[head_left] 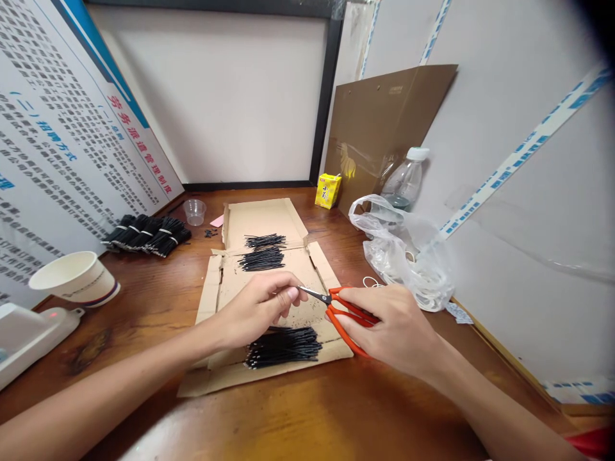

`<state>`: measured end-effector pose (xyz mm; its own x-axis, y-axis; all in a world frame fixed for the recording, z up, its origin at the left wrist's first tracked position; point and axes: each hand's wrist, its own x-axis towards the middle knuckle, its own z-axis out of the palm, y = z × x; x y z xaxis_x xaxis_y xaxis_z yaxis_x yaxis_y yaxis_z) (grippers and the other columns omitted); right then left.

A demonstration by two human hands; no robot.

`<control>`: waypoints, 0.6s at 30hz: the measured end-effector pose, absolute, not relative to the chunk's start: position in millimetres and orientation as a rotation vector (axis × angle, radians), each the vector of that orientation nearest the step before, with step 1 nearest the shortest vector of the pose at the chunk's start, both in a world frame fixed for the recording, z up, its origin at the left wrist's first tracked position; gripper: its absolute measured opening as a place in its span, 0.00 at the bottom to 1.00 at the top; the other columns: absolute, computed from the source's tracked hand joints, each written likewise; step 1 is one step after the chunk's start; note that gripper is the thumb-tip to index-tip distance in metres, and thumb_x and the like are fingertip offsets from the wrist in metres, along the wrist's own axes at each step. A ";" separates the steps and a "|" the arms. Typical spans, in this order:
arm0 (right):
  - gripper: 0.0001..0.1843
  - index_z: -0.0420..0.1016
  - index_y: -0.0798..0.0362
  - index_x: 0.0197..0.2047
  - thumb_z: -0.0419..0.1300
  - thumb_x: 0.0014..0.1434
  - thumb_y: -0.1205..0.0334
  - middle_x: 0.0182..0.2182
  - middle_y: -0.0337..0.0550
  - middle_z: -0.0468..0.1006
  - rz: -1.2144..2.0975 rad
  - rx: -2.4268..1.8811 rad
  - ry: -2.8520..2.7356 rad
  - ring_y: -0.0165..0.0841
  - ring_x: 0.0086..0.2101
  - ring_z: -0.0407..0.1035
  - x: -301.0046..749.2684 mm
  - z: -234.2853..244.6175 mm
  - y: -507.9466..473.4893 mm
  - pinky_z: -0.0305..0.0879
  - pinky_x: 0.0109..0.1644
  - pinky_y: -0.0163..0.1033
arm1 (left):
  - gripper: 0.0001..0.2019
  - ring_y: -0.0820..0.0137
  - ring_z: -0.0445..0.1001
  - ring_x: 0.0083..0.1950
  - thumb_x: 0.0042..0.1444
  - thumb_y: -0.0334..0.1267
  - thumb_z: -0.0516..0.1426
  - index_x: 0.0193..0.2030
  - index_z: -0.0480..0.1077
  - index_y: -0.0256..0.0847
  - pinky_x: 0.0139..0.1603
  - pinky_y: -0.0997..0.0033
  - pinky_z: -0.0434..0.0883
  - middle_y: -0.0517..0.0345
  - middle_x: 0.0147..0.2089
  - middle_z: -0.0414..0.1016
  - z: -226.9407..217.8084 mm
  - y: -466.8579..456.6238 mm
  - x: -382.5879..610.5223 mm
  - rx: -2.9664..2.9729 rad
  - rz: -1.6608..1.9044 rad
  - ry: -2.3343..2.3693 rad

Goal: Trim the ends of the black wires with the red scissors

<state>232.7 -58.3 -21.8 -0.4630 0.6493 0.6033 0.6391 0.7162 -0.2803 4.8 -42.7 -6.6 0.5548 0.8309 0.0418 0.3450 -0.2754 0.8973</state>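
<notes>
My right hand (391, 326) grips red-handled scissors (343, 308), their steel blades pointing left. My left hand (262, 304) is pinched shut at the blade tips; what it pinches is too small to make out. Both hands hover over a flattened cardboard sheet (225, 371). A pile of thin black wires (283, 346) lies on the cardboard just below my left hand. Two smaller black wire piles (262, 258) lie farther back on it.
Bundled black wires (147, 235) lie at the back left beside a small clear cup (195, 211). A paper cup (77, 278) and a white device (29, 333) sit left. A plastic bag (408, 256), bottle (406, 182), yellow carton (328, 191) and brown paper bag (384, 121) stand right.
</notes>
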 end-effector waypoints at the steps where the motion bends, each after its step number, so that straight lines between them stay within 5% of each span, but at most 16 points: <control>1: 0.12 0.70 0.54 0.23 0.55 0.57 0.66 0.14 0.32 0.61 0.022 -0.975 -2.207 0.23 0.17 0.52 232.4 -21.7 -58.5 0.47 0.22 0.33 | 0.10 0.77 0.64 0.29 0.65 0.36 0.49 0.37 0.69 0.36 0.28 0.78 0.64 0.60 0.32 0.66 -6.5 -42.6 5.0 1.864 0.653 0.965; 18: 0.09 0.76 0.56 0.28 0.55 0.56 0.66 0.14 0.31 0.63 0.002 -0.958 -2.188 0.23 0.17 0.52 232.2 -22.1 -58.0 0.47 0.22 0.33 | 0.12 0.76 0.64 0.29 0.65 0.38 0.48 0.37 0.69 0.35 0.30 0.77 0.64 0.59 0.33 0.66 -5.5 -41.2 4.8 1.890 0.651 0.944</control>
<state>232.2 -58.0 -22.1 -0.4515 0.6359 0.6259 0.6347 0.7219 -0.2757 4.8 -41.2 -5.5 0.5704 0.8192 0.0594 0.3471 -0.3059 0.8865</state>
